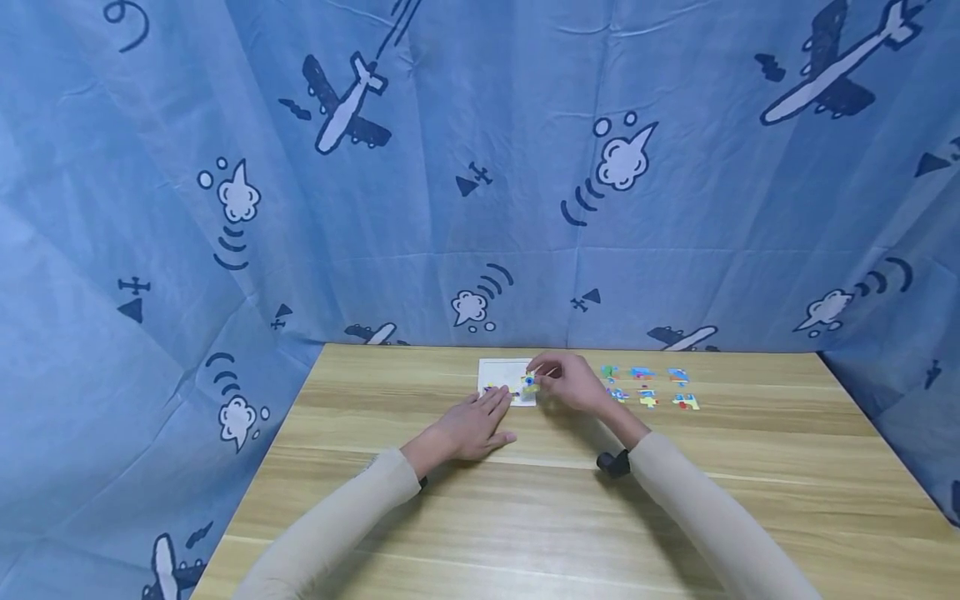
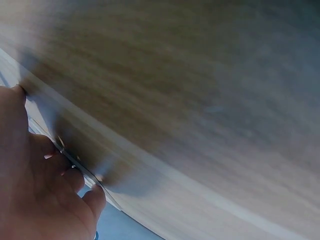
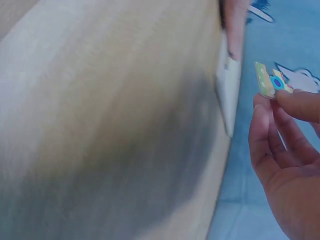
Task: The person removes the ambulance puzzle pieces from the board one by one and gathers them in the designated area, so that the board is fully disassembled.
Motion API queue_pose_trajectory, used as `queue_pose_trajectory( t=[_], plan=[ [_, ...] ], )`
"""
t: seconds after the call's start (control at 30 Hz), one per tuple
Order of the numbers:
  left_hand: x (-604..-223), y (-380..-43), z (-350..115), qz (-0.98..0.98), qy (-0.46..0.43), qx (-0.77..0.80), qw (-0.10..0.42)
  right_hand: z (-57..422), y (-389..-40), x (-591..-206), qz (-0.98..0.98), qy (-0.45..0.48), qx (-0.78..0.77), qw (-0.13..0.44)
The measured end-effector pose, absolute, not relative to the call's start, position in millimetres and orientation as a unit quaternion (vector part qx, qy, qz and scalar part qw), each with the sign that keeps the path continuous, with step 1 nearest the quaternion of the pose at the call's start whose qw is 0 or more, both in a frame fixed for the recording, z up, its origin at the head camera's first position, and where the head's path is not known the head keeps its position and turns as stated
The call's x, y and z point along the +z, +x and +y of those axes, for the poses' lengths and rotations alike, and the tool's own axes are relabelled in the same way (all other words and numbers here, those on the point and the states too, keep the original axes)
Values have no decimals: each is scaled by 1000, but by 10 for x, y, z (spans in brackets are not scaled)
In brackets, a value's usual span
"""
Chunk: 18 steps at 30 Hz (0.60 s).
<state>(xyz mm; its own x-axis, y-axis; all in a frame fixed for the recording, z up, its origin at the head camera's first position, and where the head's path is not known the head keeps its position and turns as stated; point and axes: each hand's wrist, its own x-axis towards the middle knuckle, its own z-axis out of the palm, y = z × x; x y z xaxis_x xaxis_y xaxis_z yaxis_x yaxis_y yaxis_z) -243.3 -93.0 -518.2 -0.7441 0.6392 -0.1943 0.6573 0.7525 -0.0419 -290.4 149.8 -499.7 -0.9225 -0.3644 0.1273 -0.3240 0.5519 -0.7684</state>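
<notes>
A white puzzle board [image 1: 495, 368] lies near the far edge of the table, with a few coloured pieces along its lower left part. My left hand [image 1: 474, 425] rests on its near side, fingers stretched forward and partly covering those pieces. In the left wrist view the fingertips [image 2: 94, 199] reach the board's edge. Between thumb and fingers my right hand [image 1: 568, 380] pinches a jigsaw piece [image 3: 275, 82], yellow with a blue round mark. It is held up over the board's right part, tilted in the right wrist view.
To the right of the right hand, several loose jigsaw pieces [image 1: 643, 373] lie in two rows on the wooden table [image 1: 525, 517]. A blue curtain [image 1: 525, 208] with airplane prints hangs right behind the table's far edge and along both sides.
</notes>
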Motion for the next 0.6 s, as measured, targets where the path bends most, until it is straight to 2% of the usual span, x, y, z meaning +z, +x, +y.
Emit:
queue_pose_trajectory(
  t=[0.6],
  plan=[
    [-5185, -2427, -941, 933, 345, -46, 91, 2229, -2677, -4686, 872, -112, -476, 8]
  ],
)
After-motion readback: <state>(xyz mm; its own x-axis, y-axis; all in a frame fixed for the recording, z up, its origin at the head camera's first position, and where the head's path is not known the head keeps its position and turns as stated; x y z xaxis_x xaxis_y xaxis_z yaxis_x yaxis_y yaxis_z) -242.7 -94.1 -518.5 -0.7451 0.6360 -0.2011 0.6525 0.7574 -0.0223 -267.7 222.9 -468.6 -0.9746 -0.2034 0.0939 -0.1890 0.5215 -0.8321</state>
